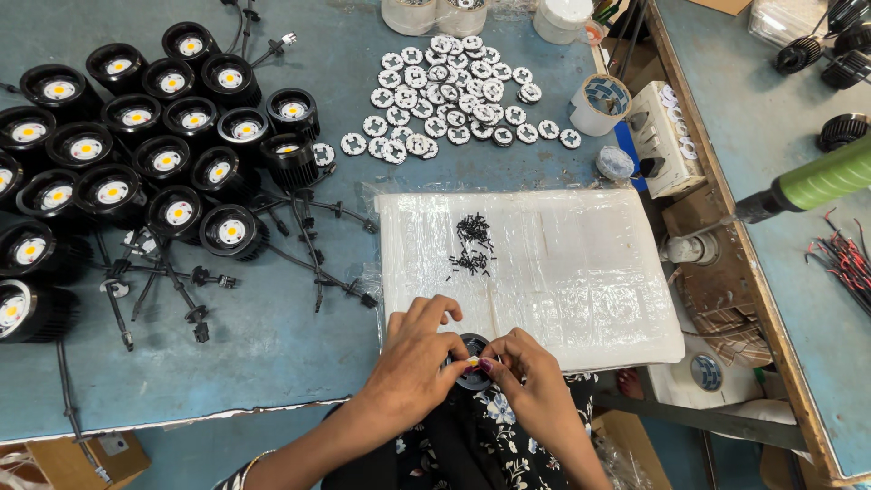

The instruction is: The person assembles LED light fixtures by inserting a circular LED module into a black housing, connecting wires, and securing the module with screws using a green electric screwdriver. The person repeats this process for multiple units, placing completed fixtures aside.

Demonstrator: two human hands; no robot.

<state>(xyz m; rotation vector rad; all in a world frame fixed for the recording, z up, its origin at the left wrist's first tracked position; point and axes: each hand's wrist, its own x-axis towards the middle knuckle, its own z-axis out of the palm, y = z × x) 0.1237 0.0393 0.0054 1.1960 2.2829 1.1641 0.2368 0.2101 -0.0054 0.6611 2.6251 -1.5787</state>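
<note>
Both my hands meet over a black round lamp housing [473,374] at the near edge of a white plastic-wrapped pad [581,263]. My left hand [413,363] curls around the housing's left side. My right hand [531,377] pinches a small yellow part at the housing's middle with its fingertips. A small heap of black screws [474,243] lies on the pad above my hands.
Many black lamp housings [136,163] with yellow centres and trailing cables fill the left of the blue table. Several white round discs [449,91] lie at the back. Tape rolls [599,102], a power strip [658,136] and a green-handled tool [817,184] sit at the right.
</note>
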